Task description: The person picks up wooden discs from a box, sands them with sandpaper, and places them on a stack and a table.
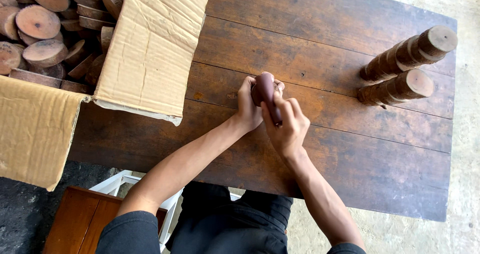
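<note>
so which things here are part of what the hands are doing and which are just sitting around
In hand:
- left hand and right hand, both gripping the small dark reddish-brown rounded wooden piece

Lying about:
- open cardboard box of round wood slices
- two stacks of wood discs
- dark plank table

Cardboard box (150, 49), 2 disc stacks (407, 66)

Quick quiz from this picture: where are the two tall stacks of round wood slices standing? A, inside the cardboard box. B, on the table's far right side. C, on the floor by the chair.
B: both stacks of wood slices stand on the dark wooden table, right of the hands.
</note>
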